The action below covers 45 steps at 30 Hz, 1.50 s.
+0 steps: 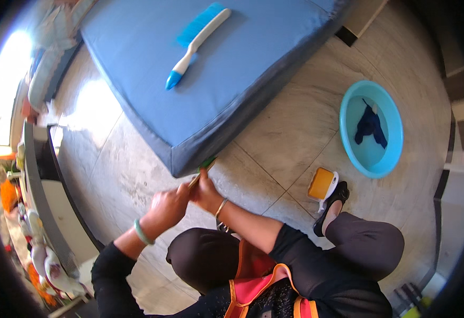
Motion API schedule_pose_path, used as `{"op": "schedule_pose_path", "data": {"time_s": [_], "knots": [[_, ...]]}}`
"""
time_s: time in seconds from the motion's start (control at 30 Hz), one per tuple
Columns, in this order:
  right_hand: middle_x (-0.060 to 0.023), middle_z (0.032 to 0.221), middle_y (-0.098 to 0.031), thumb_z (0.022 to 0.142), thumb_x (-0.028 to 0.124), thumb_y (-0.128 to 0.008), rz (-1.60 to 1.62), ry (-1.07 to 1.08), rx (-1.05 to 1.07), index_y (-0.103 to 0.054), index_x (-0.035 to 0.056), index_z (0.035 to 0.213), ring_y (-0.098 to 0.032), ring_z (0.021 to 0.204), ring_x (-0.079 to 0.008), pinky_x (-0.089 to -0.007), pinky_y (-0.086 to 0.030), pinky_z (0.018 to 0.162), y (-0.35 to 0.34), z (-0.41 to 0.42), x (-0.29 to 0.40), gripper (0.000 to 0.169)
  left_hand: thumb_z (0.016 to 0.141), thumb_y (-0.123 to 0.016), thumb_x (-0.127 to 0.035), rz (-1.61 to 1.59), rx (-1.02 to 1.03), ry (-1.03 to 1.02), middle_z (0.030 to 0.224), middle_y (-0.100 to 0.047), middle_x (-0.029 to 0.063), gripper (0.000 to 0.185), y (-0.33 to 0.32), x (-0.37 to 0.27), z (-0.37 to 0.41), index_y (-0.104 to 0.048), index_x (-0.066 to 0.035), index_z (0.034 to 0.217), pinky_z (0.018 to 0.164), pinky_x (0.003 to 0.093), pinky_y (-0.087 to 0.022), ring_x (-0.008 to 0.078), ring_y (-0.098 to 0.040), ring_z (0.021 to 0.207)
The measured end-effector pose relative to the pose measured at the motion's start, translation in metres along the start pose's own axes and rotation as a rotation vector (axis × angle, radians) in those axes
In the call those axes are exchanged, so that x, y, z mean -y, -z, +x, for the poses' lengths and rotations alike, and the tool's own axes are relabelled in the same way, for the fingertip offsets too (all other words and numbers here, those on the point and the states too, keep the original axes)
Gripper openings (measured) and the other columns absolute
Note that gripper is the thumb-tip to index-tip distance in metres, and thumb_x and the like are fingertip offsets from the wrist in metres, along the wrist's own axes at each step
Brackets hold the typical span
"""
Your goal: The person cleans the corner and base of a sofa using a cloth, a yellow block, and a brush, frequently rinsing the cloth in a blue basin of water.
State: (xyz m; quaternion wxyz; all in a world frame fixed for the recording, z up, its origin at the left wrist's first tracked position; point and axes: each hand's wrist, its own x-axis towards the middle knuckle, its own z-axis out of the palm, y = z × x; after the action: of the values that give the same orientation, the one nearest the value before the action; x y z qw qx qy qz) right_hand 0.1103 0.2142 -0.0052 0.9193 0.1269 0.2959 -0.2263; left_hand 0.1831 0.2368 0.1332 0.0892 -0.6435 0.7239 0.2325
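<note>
Both of my hands grip one thin brownish stick [194,183] with a green part [207,162] at its far end. My left hand [168,207], with a pale green bangle at the wrist, closes around the near part. My right hand [205,194], wearing a metal bangle, holds it farther up, close beside the left. The green end is at the lower edge of a blue-grey upholstered block [148,91], near its front corner; what lies beyond is hidden. On top of the block rests a brush [192,49] with blue bristles and a white handle.
A light blue basin [345,135] of water with a dark cloth [371,126] in it stands on the tiled floor [263,171] at right. Beside my shoe [338,192] lies an orange-and-white item [321,183]. A low cabinet [71,214] runs along the left.
</note>
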Motion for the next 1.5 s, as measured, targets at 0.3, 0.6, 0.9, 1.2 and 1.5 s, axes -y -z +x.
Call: {"op": "schedule_pose_path", "data": {"time_s": [0.3, 0.6, 0.9, 1.2, 1.5], "knots": [[-0.0024, 0.089, -0.057, 0.084, 0.060, -0.027, -0.285, 0.427, -0.053, -0.052, 0.0101, 0.100, -0.057, 0.079, -0.0189, -0.0321, -0.047, 0.068, -0.042, -0.025, 0.129, 0.058, 0.073, -0.051, -0.009, -0.125, -0.593, -0.345, 0.067, -0.053, 0.0081, 0.014, 0.013, -0.016, 0.096, -0.044, -0.004, 0.084, 0.053, 0.0355, -0.045, 0.0262, -0.056, 0.061], [-0.0019, 0.070, -0.053, 0.085, 0.053, -0.033, -0.236, -0.215, 0.003, -0.047, 0.0125, 0.074, -0.054, 0.069, -0.0177, -0.0323, -0.045, 0.066, 0.018, 0.015, -0.065, 0.045, 0.071, -0.050, -0.005, -0.119, -0.277, 0.058, 0.071, -0.056, 0.0092, 0.034, -0.057, 0.035, -0.072, -0.046, -0.001, 0.105, 0.051, 0.0358, -0.046, 0.0259, -0.058, 0.060], [-0.0070, 0.069, -0.058, 0.084, 0.058, -0.033, -0.211, 0.294, 0.081, -0.047, 0.0144, 0.072, -0.059, 0.066, -0.0222, -0.0358, -0.049, 0.064, -0.072, -0.049, 0.016, 0.047, 0.072, -0.050, -0.006, -0.287, -0.703, -0.130, 0.066, -0.052, 0.0083, 0.013, -0.004, 0.029, -0.033, -0.048, -0.005, 0.085, 0.051, 0.0372, -0.045, 0.0277, -0.056, 0.061], [-0.0162, 0.091, -0.059, 0.082, 0.064, -0.021, -0.253, -0.268, -0.006, -0.047, -0.0039, 0.101, -0.058, 0.086, -0.0281, -0.0417, -0.045, 0.082, -0.015, 0.007, -0.093, 0.075, 0.072, -0.051, -0.003, -0.131, -0.363, 0.186, 0.062, -0.050, 0.0105, 0.010, -0.054, 0.072, -0.112, -0.045, -0.006, 0.080, 0.051, 0.0391, -0.042, 0.0299, -0.053, 0.058], [-0.0135, 0.076, -0.061, 0.086, 0.058, -0.020, -0.866, -0.212, -0.192, -0.053, 0.0012, 0.084, -0.061, 0.074, -0.0227, -0.0349, -0.050, 0.069, -0.002, -0.058, 0.060, 0.066, 0.076, -0.055, -0.010, -0.596, -0.230, 0.080, 0.065, -0.056, 0.0200, 0.017, -0.066, -0.011, -0.018, -0.044, -0.004, 0.087, 0.052, 0.0448, -0.042, 0.0396, -0.054, 0.062]]}}
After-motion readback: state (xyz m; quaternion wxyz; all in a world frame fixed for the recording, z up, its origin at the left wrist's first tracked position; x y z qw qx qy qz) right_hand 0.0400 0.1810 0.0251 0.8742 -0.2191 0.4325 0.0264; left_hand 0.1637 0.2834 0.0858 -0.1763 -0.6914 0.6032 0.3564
